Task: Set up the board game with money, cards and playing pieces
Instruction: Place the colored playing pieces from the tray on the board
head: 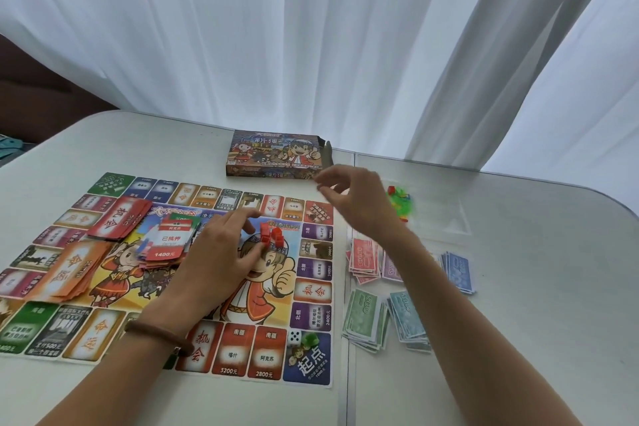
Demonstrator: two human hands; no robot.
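A colourful paper game board [193, 287] lies flat on a pale grey worktop [518, 287], with white curtains [311, 28] hanging behind. On the board's left half sit a fanned stack of red cards [119, 220], a fanned stack of orange cards [71, 270], and a loose pile of property cards [169, 240] with a red-edged one on top. The left hand [221, 252], a brown beaded bracelet [157, 335] on its wrist, rests on the middle of the board with fingers spread open, fingertips touching a small cluster of red plastic pieces [271, 235]. The right hand [352, 201] hovers above the board's far right corner, fingers loosely curled and apart; whether it holds anything is impossible to tell. Just beyond it lies a small heap of green and red plastic pieces [399, 199] on clear plastic. Right of the board are stacks of paper money: red [363, 259], purple [392, 268], blue [458, 270], green [364, 318] and teal [408, 316]. A white die [294, 337] and a green token [310, 340] sit on the blue corner square. The illustrated game box [280, 154] lies past the board's far edge.
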